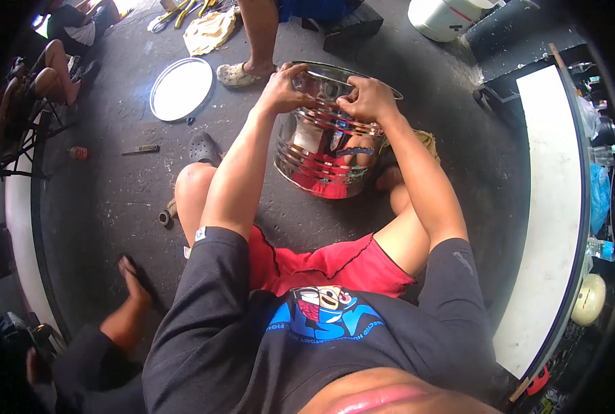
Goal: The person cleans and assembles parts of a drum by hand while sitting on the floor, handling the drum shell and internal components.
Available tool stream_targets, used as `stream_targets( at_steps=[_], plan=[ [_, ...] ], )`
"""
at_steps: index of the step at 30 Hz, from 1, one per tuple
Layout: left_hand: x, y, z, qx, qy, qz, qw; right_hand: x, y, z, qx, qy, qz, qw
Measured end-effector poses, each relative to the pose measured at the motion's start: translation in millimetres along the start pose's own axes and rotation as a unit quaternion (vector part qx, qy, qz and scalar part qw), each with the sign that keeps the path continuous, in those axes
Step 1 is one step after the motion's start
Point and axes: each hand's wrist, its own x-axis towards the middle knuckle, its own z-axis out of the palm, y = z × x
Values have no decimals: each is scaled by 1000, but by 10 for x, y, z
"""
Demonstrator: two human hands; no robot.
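A shiny, ribbed metal drum shell point(325, 162) stands on the dark floor between my legs, mirroring my red shorts and surroundings. My left hand point(287, 90) grips its upper part at the left, fingers curled over the rim. On the right side of the same rim, my right hand point(368, 101) is closed as well, its thumb pointing inward. A thin metal ring point(366, 71) runs round the top edge behind my hands. What lies inside the shell is mostly hidden. Left of the shell, a white round drumhead point(182, 90) rests flat on the floor.
Another person's foot in a clog point(242, 75) stands just beyond the drum. Pliers point(183, 12) and a crumpled cloth point(211, 32) lie at the far left. A white bucket point(442, 17) is at the far right; a long white board point(545, 207) runs along the right.
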Motion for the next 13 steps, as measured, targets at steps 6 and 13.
stream_targets(
  at_steps=[6,13],
  plan=[
    [-14,-8,102,13,27,-2,1000,24,100,11,5,14,-13,1000],
    [6,-39,68,-39,4,-12,999,54,59,-13,5,-14,4,1000]
  ],
)
